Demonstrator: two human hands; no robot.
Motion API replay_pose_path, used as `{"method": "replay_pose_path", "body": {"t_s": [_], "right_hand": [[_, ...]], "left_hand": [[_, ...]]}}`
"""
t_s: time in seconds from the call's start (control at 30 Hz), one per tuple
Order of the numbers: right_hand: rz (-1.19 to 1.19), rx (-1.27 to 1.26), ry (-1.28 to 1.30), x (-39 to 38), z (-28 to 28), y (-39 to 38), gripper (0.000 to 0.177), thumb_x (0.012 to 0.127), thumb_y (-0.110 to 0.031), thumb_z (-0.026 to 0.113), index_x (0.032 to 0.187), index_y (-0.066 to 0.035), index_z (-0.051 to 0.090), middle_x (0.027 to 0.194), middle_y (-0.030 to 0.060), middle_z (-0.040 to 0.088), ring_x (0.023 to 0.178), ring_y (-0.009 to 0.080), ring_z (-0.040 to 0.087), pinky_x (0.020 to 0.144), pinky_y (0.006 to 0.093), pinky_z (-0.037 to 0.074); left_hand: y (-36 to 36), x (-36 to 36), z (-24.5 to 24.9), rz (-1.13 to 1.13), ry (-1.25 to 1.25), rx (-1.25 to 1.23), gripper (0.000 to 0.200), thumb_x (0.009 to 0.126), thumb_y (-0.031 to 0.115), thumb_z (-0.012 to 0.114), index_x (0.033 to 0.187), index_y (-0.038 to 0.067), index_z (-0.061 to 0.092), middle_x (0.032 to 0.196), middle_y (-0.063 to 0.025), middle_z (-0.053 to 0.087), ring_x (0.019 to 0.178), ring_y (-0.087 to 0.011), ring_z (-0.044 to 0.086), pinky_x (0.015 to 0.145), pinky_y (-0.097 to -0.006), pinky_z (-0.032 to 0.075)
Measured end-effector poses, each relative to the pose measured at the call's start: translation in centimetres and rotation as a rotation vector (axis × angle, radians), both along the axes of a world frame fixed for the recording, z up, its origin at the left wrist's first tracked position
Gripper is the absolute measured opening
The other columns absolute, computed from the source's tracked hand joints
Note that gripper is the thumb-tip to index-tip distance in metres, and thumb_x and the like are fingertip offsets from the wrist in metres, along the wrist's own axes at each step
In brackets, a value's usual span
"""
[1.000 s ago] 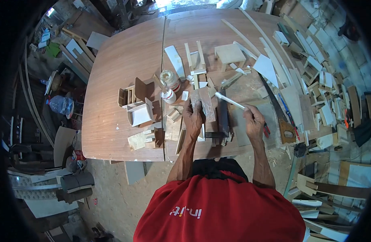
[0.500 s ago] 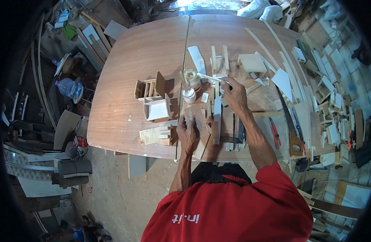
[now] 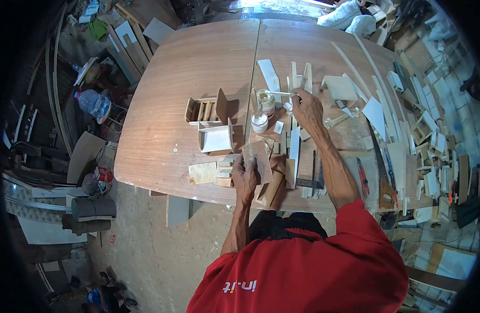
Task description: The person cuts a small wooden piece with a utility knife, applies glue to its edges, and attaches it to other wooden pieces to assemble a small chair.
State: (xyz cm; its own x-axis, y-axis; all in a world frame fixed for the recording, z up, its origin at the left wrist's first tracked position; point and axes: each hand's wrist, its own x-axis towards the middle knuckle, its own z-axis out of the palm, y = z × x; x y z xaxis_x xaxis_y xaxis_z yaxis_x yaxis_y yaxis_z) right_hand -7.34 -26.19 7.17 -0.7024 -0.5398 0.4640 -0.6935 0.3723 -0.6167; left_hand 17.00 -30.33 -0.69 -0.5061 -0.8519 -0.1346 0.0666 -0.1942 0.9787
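Note:
Near the table's front edge, my left hand grips a thin brown wooden board with a pale strip lying on it. Farther forward, my right hand pinches the end of a thin light stick. The stick's other end is at the mouth of an open glass jar with pale stuff in it. A white tub stands just in front of that jar. Left of the jars are two small wooden boxes, one with slats and one with a white bottom.
The wooden table carries a small wooden stool-like piece, red pliers, a handsaw and long strips at the right. Offcuts are piled beyond its right edge. A large plastic bottle is at the left.
The whole view has shifted, so the table items appear farther right. The board in my left hand now lies flatter and shows more of its face. My right hand still holds the stick at the jar.

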Motion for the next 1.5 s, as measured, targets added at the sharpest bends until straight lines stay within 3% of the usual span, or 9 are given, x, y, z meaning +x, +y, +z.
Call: {"method": "replay_pose_path", "body": {"t_s": [0.13,0.5,0.7,0.8,0.97,1.07,1.33,1.4,1.5], "right_hand": [[-0.015,0.125,-0.028,0.2,0.1,-0.5,0.024,0.087,-0.022,0.049,0.096,-0.005,0.064,0.079,0.0208,0.065,0.077,0.0400,0.062,0.070,0.0478,0.047],[0.089,0.285,0.152,-0.7,1.5,-4.2,0.017,0.082,-0.013,0.052,0.088,-0.002,0.063,0.083,0.0203,0.065,0.078,0.0396,0.063,0.070,0.0481,0.049],[0.323,0.656,0.309,-2.3,0.8,-8.1,0.014,0.079,-0.010,0.054,0.085,-0.004,0.065,0.086,0.0218,0.064,0.085,0.0361,0.064,0.072,0.0461,0.050],[0.358,0.760,0.383,-2.3,-0.7,-9.1,0.022,0.079,-0.006,0.054,0.098,-0.005,0.063,0.096,0.0213,0.062,0.093,0.0345,0.063,0.075,0.0434,0.050],[0.217,0.432,0.204,-1.7,-1.9,-7.5,0.056,0.079,0.001,0.052,0.133,-0.010,0.039,0.108,0.0197,0.057,0.097,0.0345,0.060,0.081,0.0445,0.049],[0.125,0.186,0.249,-0.7,-2.9,-5.7,0.051,0.080,0.001,0.050,0.130,-0.009,0.047,0.120,0.0186,0.051,0.106,0.0333,0.056,0.085,0.0444,0.049],[0.219,0.362,0.247,-0.7,-5.1,-4.2,0.046,0.078,0.002,0.049,0.123,-0.005,0.056,0.135,0.0177,0.036,0.121,0.0408,0.040,0.096,0.0471,0.043],[0.177,0.101,0.108,-1.3,-5.1,-2.5,0.049,0.076,0.003,0.050,0.125,-0.003,0.052,0.136,0.0176,0.034,0.121,0.0408,0.039,0.096,0.0490,0.042],[0.122,0.004,-0.043,-3.4,-5.2,2.3,0.045,0.077,0.000,0.054,0.121,-0.001,0.052,0.125,0.0188,0.047,0.104,0.0345,0.054,0.086,0.0435,0.046]], "left_hand": [[-0.6,0.6,-0.8,-0.045,-0.054,-0.023,0.037,0.092,0.024,0.058,0.115,-0.005,0.056,0.089,-0.0044,0.061,0.076,-0.0101,0.051,0.066,-0.0248,0.043],[-0.2,0.8,0.6,-0.066,-0.061,0.014,0.036,0.092,0.026,0.058,0.112,-0.004,0.057,0.075,0.0006,0.055,0.063,-0.0060,0.043,0.054,-0.0220,0.037],[-0.2,1.3,0.1,-0.072,-0.065,0.061,0.030,0.092,0.016,0.058,0.114,-0.004,0.057,0.084,-0.0016,0.059,0.070,-0.0074,0.051,0.059,-0.0220,0.041],[-0.2,1.6,-0.5,-0.072,-0.080,0.059,0.033,0.091,0.019,0.059,0.114,-0.004,0.056,0.081,-0.0016,0.058,0.069,-0.0080,0.049,0.059,-0.0231,0.041],[-0.3,2.0,-1.3,-0.044,-0.104,0.053,0.039,0.091,0.023,0.059,0.116,-0.006,0.056,0.087,-0.0064,0.062,0.075,-0.0117,0.052,0.067,-0.0266,0.044],[-0.1,1.5,-1.6,-0.012,-0.027,0.073,0.039,0.091,0.024,0.059,0.115,-0.006,0.057,0.090,-0.0086,0.064,0.077,-0.0124,0.053,0.069,-0.0268,0.045],[0.4,-1.0,-1.0,-0.080,0.016,0.020,0.037,0.092,0.024,0.058,0.115,-0.006,0.056,0.085,-0.0055,0.062,0.072,-0.0104,0.053,0.062,-0.0252,0.044],[1.2,-2.0,-0.1,-0.110,0.046,0.053,0.036,0.090,0.020,0.059,0.117,-0.004,0.055,0.085,-0.0046,0.062,0.070,-0.0097,0.054,0.059,-0.0242,0.044],[1.6,-4.5,-0.5,-0.228,0.015,0.073,0.039,0.087,0.012,0.059,0.122,-0.003,0.052,0.096,-0.0077,0.061,0.081,-0.0131,0.057,0.071,-0.0274,0.048]]}}
